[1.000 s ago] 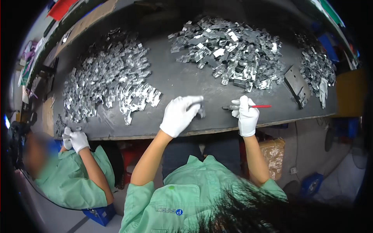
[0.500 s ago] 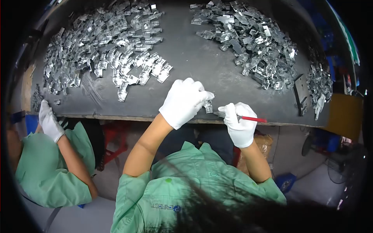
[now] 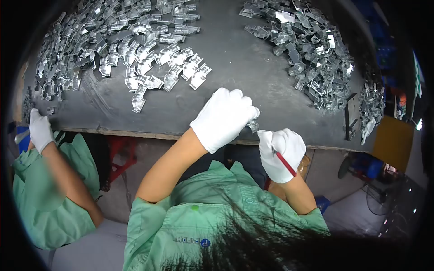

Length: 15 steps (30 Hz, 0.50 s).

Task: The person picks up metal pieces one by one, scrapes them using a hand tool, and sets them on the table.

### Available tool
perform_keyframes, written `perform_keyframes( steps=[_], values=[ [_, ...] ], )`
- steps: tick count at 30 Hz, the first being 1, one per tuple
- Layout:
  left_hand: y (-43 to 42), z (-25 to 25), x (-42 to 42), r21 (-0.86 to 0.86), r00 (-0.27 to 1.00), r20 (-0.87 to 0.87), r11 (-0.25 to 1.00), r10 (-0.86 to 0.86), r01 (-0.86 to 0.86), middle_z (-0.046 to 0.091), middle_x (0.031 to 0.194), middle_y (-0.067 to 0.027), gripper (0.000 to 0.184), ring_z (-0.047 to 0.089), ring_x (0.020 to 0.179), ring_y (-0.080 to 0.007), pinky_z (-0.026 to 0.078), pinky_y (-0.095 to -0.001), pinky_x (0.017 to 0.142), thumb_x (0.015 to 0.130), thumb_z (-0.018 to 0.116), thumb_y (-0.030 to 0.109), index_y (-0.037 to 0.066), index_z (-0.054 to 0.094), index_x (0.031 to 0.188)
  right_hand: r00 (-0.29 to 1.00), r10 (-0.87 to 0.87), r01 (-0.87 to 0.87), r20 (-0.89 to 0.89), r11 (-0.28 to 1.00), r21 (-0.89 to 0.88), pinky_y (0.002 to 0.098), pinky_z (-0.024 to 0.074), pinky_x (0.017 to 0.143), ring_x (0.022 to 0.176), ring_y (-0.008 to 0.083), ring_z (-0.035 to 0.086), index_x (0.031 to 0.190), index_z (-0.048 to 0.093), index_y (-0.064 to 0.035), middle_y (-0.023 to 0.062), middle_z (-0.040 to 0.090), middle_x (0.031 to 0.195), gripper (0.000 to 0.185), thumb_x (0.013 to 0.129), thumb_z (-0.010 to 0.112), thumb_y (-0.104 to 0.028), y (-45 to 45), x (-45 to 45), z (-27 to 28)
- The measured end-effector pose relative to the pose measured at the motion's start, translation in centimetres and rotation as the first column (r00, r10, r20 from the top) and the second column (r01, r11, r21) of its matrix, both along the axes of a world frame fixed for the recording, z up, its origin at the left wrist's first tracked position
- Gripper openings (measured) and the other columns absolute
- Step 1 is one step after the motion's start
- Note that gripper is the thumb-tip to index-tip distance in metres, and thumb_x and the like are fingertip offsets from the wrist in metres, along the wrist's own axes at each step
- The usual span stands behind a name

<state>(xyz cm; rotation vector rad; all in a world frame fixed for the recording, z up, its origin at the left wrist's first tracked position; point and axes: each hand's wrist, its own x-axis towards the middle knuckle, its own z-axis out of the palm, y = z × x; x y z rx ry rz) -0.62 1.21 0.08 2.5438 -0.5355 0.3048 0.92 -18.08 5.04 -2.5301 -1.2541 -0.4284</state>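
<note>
My left hand (image 3: 224,118), in a white glove, is closed with its fingertips pinching a small shiny metal part (image 3: 254,125) near the table's front edge. Just right of that part, my gloved right hand (image 3: 282,152) is wrapped round a slim red-handled tool (image 3: 285,163). Its handle slants down to the right across the back of the glove, while the working tip is hidden by the fingers. The right fingertips are close to the metal part; I cannot tell whether they touch it.
Heaps of similar metal parts lie on the dark table (image 3: 217,49), a wide left pile (image 3: 104,43) and a right pile (image 3: 316,58). A dark flat block (image 3: 351,116) stands near a smaller right-hand heap (image 3: 372,106). A co-worker's gloved hand (image 3: 41,130) rests at the left table edge.
My right hand has turned, so the red handle now points down to the right instead of straight right. My left hand keeps its pinch on the metal part. The whole view has shifted slightly.
</note>
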Motion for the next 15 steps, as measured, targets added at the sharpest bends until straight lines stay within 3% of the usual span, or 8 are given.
perform_keyframes(
  steps=[2,3,4,5,6,9,12,15],
  values=[
    [0.0,-0.1,-0.1,0.01,1.0,-0.008,1.0,0.006,-0.006,0.058,0.08,-0.0003,0.021,0.057,0.083,-0.0216,0.043,-0.0364,0.069,0.082,0.065,0.015,0.017,0.071,0.101,0.992,-0.017,0.011,-0.128,0.999,-0.047,0.0342,0.0415,0.051,0.054,0.0234,0.053,0.077,0.06,-0.0131,0.003,0.049,0.058,0.013,0.076,0.072,-0.01,0.0,0.3,0.6],
    [0.0,0.0,0.0,0.028,1.0,-0.011,1.0,0.009,-0.009,0.058,0.08,-0.0005,0.021,0.057,0.082,-0.0217,0.043,-0.0367,0.069,0.081,0.065,0.015,0.017,0.071,0.102,0.855,-0.145,0.245,-0.498,0.959,0.141,0.0319,0.0435,0.051,0.054,0.0203,0.055,0.08,0.063,-0.0093,0.0056,0.057,0.061,0.01,0.085,0.067,-0.017,0.0,0.8,0.0],
    [-0.1,0.0,0.0,0.047,1.0,-0.012,0.999,0.01,-0.01,0.058,0.08,-0.0007,0.022,0.058,0.082,-0.0219,0.044,-0.0369,0.069,0.081,0.066,0.016,0.017,0.071,0.103,0.629,-0.141,0.546,-0.764,0.779,0.307,0.0296,0.0454,0.051,0.053,0.0172,0.058,0.083,0.067,-0.0055,0.0081,0.064,0.063,0.022,0.095,0.061,-0.023,-0.1,1.4,-0.5],
    [-0.2,0.0,-0.3,0.021,1.0,-0.018,1.0,0.0,0.001,0.058,0.08,-0.0008,0.021,0.058,0.082,-0.0219,0.044,-0.0369,0.069,0.082,0.065,0.016,0.017,0.071,0.102,0.167,-0.076,0.832,-0.983,0.545,0.099,0.028,0.0466,0.052,0.053,0.0144,0.059,0.085,0.067,-0.0025,0.01,0.068,0.068,0.031,0.101,0.057,-0.027,-0.2,1.9,0.1],
    [-0.1,-0.1,-0.3,-0.003,1.0,-0.011,1.0,-0.013,0.013,0.059,0.079,-0.0009,0.021,0.058,0.082,-0.022,0.044,-0.0369,0.069,0.082,0.065,0.016,0.017,0.071,0.102,0.183,-0.082,0.835,-0.98,0.539,0.111,0.0257,0.0464,0.051,0.052,0.0108,0.058,0.086,0.067,0.0011,0.0118,0.072,0.075,0.04,0.105,0.053,-0.032,-0.7,1.3,0.3],
    [-0.2,-0.1,-0.3,-0.033,1.0,0.007,0.999,-0.001,0.001,0.059,0.08,-0.0009,0.019,0.058,0.082,-0.0218,0.044,-0.0368,0.07,0.084,0.064,0.014,0.017,0.072,0.1,0.398,-0.03,0.801,-0.917,0.499,0.331,0.0273,0.0433,0.049,0.051,0.014,0.057,0.087,0.068,-0.004,0.0078,0.069,0.075,0.018,0.098,0.062,-0.017,-0.4,-1.1,0.9],
    [0.1,-0.1,0.0,-0.017,1.0,0.0,1.0,-0.007,0.007,0.059,0.08,-0.0007,0.019,0.058,0.082,-0.0218,0.044,-0.0367,0.07,0.084,0.063,0.014,0.017,0.072,0.101,0.985,-0.035,0.063,-0.168,0.984,0.167,0.032,0.0413,0.05,0.054,0.0189,0.054,0.083,0.066,-0.0118,0.0022,0.058,0.066,0.006,0.084,0.07,-0.007,-1.3,0.8,0.2],
    [0.0,0.2,0.1,0.014,0.999,-0.035,1.0,-0.013,0.013,0.059,0.08,-0.0006,0.02,0.058,0.082,-0.0219,0.044,-0.0368,0.069,0.084,0.063,0.014,0.017,0.072,0.102,0.996,-0.054,0.057,-0.07,0.997,0.051,0.0354,0.0402,0.051,0.057,0.0226,0.051,0.078,0.061,-0.0167,0.0016,0.046,0.062,0.018,0.07,0.072,-0.005,-0.5,0.2,0.2]
  ],
)
